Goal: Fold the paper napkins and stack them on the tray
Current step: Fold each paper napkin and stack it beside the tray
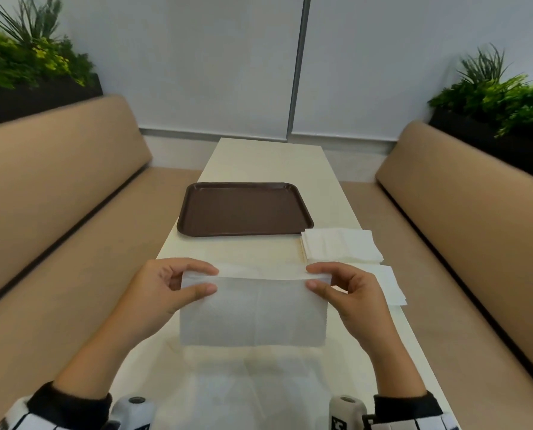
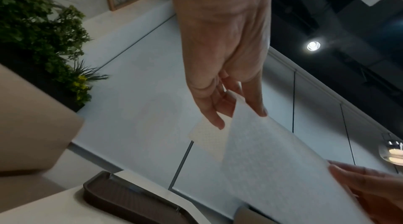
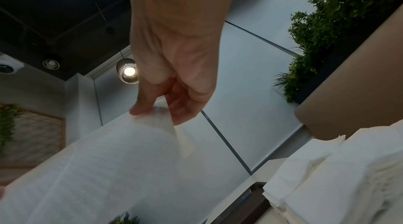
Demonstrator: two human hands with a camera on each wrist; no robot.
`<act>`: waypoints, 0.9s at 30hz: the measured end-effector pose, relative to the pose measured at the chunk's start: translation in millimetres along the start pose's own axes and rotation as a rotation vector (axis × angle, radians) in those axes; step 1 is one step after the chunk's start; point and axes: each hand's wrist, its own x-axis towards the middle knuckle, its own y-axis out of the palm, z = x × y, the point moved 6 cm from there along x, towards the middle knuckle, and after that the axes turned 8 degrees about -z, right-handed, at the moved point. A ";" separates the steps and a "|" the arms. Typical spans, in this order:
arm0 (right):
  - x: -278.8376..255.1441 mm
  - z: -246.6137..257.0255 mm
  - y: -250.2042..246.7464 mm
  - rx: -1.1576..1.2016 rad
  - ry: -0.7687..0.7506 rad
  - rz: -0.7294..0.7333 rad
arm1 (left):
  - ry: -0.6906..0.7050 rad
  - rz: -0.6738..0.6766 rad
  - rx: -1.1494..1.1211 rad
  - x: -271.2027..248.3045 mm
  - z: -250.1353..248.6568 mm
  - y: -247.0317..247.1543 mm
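Above the near end of the cream surface [image 1: 330, 193], a white paper napkin [image 1: 252, 315] hangs stretched between the two hands, its top edge folded over toward the person. The left hand [image 1: 162, 290] pinches the napkin's upper corner at 9 o'clock between thumb and forefinger; the right hand [image 1: 349, 293] pinches the opposite upper corner at 3 o'clock the same way. The sheet falls below both hands, its lower edge clear of the surface. At 12 o'clock from the hands lies the brown tray [image 1: 197, 193], flat on the surface, with nothing visible on it. At about 1 o'clock, just beside the tray's near right corner, sits a stack of napkins [image 1: 341, 245]; a further white sheet [image 1: 389, 283] lies just beyond the right hand at 3 o'clock. Tan bench seats [image 1: 57, 169] flank the surface on both sides.
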 end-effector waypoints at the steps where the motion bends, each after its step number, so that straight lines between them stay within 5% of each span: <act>1: 0.4 -1.8 -1.2 -0.032 -0.016 -0.007 | 0.003 -0.021 0.030 1.4 2.9 0.4; 6: 1.6 -30.7 -15.0 -0.248 0.003 0.010 | -0.002 0.026 0.238 13.7 24.5 15.4; 10: -4.8 -70.5 -35.3 -0.074 0.228 0.170 | -0.095 0.280 0.316 23.3 41.6 58.5; 14: 10.6 -87.0 -71.8 0.065 0.316 0.108 | -0.156 0.311 0.148 47.2 50.8 112.4; 19: 73.6 -100.2 -123.0 -0.193 0.249 -0.098 | -0.290 0.369 0.011 92.0 72.6 197.7; 27: 146.8 -160.5 -151.9 -0.584 0.346 -0.070 | -0.329 0.280 0.228 141.7 128.5 277.8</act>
